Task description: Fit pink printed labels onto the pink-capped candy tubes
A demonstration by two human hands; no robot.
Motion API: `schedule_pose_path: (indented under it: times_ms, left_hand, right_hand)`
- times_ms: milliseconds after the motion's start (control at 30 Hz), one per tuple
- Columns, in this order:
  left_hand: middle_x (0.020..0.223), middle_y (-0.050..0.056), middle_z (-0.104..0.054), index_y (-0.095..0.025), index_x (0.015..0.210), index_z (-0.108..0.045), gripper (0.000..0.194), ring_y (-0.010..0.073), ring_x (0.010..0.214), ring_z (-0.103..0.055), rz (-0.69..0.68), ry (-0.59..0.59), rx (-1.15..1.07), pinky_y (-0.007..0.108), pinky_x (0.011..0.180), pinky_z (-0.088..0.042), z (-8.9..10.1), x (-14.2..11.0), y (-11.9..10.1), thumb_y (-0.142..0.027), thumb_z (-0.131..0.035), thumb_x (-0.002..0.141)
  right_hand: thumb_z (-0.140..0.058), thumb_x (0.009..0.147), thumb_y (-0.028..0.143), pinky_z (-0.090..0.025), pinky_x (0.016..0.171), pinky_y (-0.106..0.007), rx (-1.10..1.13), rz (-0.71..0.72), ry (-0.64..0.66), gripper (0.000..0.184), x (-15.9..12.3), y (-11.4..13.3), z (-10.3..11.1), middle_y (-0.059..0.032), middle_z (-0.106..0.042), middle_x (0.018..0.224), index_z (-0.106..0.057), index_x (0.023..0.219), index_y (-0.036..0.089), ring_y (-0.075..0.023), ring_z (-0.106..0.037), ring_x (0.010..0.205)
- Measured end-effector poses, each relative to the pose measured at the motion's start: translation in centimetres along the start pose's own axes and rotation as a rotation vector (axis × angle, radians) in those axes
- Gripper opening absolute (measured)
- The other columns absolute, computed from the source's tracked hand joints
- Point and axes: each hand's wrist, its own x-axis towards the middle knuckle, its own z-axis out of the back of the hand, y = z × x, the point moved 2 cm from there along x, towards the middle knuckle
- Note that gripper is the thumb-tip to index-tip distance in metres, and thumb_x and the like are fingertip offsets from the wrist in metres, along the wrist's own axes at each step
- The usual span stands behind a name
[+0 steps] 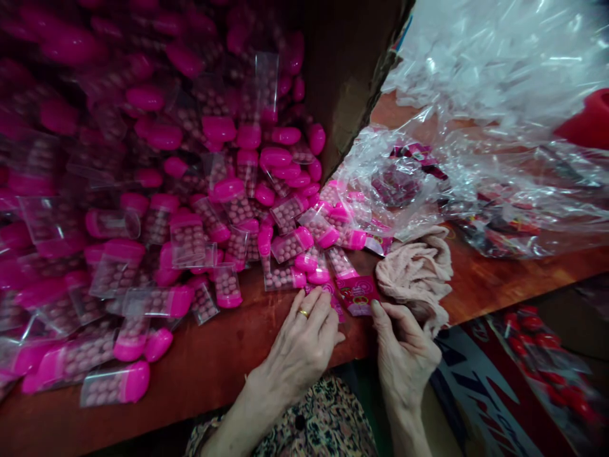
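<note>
Pink packet [358, 294] near front of table [238, 349], right hand [408, 354] pinching its corner, left hand [301, 333] with fingers close together, grip hidden, crumpled cloth [416, 266] just beside, pink-capped containers [188, 240] crowding left, clear plastic [504, 171] behind.

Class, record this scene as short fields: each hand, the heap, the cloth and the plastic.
left hand: palm down, wearing gold ring
right hand: thumb at corner of pink printed label
heap: pink-capped clear containers, mostly left
cloth: crumpled beige cloth, right of label
plastic: clear plastic sheeting, upper right
</note>
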Motion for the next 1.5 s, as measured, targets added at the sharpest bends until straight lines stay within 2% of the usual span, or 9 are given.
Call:
schedule_pose_path:
  times_ms: [100,267,367,500,600,1100,1233,1333,1500]
  left_hand:
    - [0.097,0.020,-0.069,-0.004,0.097,-0.064,0.020,0.0274,0.098,-0.063,0.115,-0.167,-0.235,0.042,0.084,-0.054,1.2,0.2,-0.1,-0.018,-0.055,0.086]
    - [0.088,0.006,-0.072,-0.015,0.107,-0.065,0.039,0.0161,0.073,-0.064,0.887,-0.171,-1.114,0.027,0.065,-0.054,1.8,0.4,0.2,-0.029,-0.074,0.071]
    - [0.073,0.000,-0.071,-0.016,0.087,-0.073,0.021,0.0088,0.062,-0.059,1.140,-0.201,-1.482,0.020,0.062,-0.049,1.5,0.2,0.1,-0.024,-0.077,0.068]
    - [0.062,-0.002,-0.068,-0.017,0.066,-0.074,0.005,0.0065,0.057,-0.054,1.208,-0.374,-1.531,0.017,0.059,-0.045,1.6,-0.6,0.9,-0.021,-0.077,0.066]
    - [0.058,-0.002,-0.066,-0.017,0.062,-0.074,0.006,0.0070,0.054,-0.052,1.233,-0.427,-1.478,0.017,0.055,-0.044,2.1,-1.3,1.4,-0.020,-0.079,0.063]
    - [0.053,0.000,-0.065,-0.011,0.057,-0.069,0.015,0.0075,0.049,-0.054,1.391,-0.543,-1.546,0.018,0.052,-0.045,3.5,-2.5,1.7,-0.018,-0.082,0.054]
    - [0.054,-0.001,-0.065,-0.012,0.058,-0.067,0.016,0.0078,0.050,-0.055,1.367,-0.570,-1.491,0.018,0.052,-0.046,4.1,-2.9,1.8,-0.019,-0.081,0.057]
    - [0.053,-0.003,-0.063,-0.013,0.057,-0.064,0.018,0.0070,0.048,-0.053,1.377,-0.634,-1.432,0.017,0.050,-0.044,4.5,-3.2,2.0,-0.019,-0.081,0.058]
    - [0.055,-0.004,-0.061,-0.014,0.061,-0.063,0.020,0.0063,0.050,-0.051,1.363,-0.622,-1.338,0.016,0.052,-0.043,4.6,-4.1,2.3,-0.020,-0.082,0.058]
  right_hand:
    - [-0.069,0.076,0.037,-0.036,0.048,-0.020,0.016,-0.071,0.038,0.022,-0.2,0.7,0.4,0.0036,-0.049,0.058,-0.065,0.073,0.016,-0.0085,-0.041,0.050]
    - [-0.069,0.077,0.036,-0.031,0.042,-0.018,0.125,-0.156,0.243,0.023,-1.0,3.5,0.0,0.0043,-0.046,0.055,-0.062,0.068,0.016,-0.0070,-0.037,0.047]
    - [-0.065,0.080,0.032,-0.035,0.045,-0.018,0.138,-0.070,0.366,0.021,-1.7,5.2,-0.7,0.0029,-0.049,0.060,-0.061,0.066,0.017,-0.0081,-0.042,0.050]
    - [-0.059,0.085,0.030,-0.044,0.054,-0.019,0.142,-0.004,0.455,0.018,-2.5,5.8,-1.7,0.0011,-0.056,0.066,-0.064,0.072,0.018,-0.0110,-0.052,0.059]
    - [-0.071,0.075,0.029,-0.049,0.060,-0.021,0.175,0.007,0.479,0.012,-3.2,5.8,-2.5,0.0006,-0.062,0.075,-0.067,0.081,0.020,-0.0133,-0.059,0.068]
    - [-0.055,0.088,0.021,-0.041,0.049,-0.021,0.140,0.211,0.549,0.027,-4.9,7.0,-4.2,0.0026,-0.046,0.057,-0.055,0.061,0.018,-0.0103,-0.045,0.053]
    - [-0.055,0.088,0.025,-0.051,0.062,-0.023,0.120,0.182,0.580,0.014,-4.8,6.8,-4.0,-0.0021,-0.065,0.078,-0.068,0.090,0.021,-0.0140,-0.059,0.070]
    - [-0.067,0.080,0.030,-0.054,0.063,-0.025,0.138,0.080,0.590,0.030,-4.5,7.1,-4.2,-0.0030,-0.068,0.086,-0.065,0.109,0.023,-0.0164,-0.064,0.075]
    - [-0.065,0.082,0.025,-0.050,0.054,-0.020,0.148,0.109,0.603,0.010,-4.3,8.2,-4.9,0.0006,-0.066,0.066,-0.070,0.075,0.020,-0.0121,-0.061,0.058]
